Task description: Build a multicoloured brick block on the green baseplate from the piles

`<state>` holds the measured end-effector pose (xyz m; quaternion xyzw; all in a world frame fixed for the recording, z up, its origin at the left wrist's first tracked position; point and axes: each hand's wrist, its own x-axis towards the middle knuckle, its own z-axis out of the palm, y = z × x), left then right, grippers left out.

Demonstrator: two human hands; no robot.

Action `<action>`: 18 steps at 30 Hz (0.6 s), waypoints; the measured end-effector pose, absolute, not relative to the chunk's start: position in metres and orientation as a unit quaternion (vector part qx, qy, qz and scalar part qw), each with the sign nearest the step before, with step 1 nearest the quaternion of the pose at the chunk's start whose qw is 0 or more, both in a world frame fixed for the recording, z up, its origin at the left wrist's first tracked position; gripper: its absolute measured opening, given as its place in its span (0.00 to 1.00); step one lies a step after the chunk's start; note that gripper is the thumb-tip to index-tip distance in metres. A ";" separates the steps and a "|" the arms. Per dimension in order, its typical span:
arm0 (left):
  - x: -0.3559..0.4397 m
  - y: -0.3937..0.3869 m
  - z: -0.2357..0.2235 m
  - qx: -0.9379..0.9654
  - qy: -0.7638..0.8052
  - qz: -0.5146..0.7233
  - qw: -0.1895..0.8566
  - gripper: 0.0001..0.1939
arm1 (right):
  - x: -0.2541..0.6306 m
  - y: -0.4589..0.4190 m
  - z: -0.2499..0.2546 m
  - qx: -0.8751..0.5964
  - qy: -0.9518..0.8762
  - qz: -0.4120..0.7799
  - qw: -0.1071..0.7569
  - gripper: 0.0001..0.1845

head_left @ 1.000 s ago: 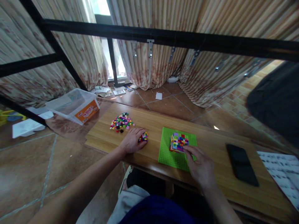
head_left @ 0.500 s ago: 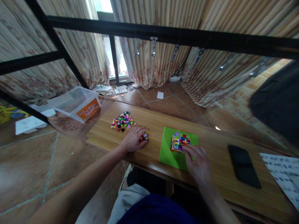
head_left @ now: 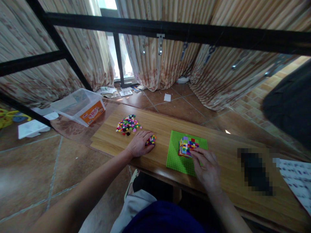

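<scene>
My left hand point(head_left: 141, 143) lies on the wooden table, fingers loosely curved and apart around a small heap of toy bricks point(head_left: 152, 140). Farther left spreads a larger pile of loose, multicoloured toy bricks point(head_left: 128, 124). On a green baseplate point(head_left: 175, 160) stands a block-shaped build point(head_left: 186, 144) of many coloured bricks. Thumb and fingers of my right hand point(head_left: 206, 165) are pinched together at the build's top right edge. Whatever is between those fingertips is too small and hidden to make out.
On the table's right lie a blurred-out dark object point(head_left: 256, 173) and a printed sheet point(head_left: 296, 178). A clear plastic box point(head_left: 80, 108) with an orange label stands on the floor at the left. Black metal bars point(head_left: 155, 27) cross in front of the curtains.
The view has shifted slightly. My right hand stays pinched at the build's top edge, and my left hand remains by the small heap.
</scene>
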<state>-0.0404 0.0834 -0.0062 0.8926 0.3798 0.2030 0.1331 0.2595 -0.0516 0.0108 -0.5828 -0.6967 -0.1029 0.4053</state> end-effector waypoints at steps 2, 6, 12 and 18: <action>-0.040 0.084 -0.007 0.892 0.379 0.205 0.133 0.27 | 0.260 -0.053 0.010 -0.591 -0.687 -0.080 0.415 0.09; -0.040 0.084 -0.009 0.893 0.378 0.205 0.132 0.27 | 0.264 -0.058 0.007 -0.611 -0.661 -0.047 0.434 0.09; -0.039 0.084 -0.010 0.892 0.382 0.200 0.135 0.28 | 0.270 -0.066 0.007 -0.622 -0.653 -0.080 0.425 0.10; -0.039 0.084 -0.009 0.893 0.380 0.201 0.135 0.28 | 0.265 -0.069 0.009 -0.595 -0.702 -0.142 0.364 0.11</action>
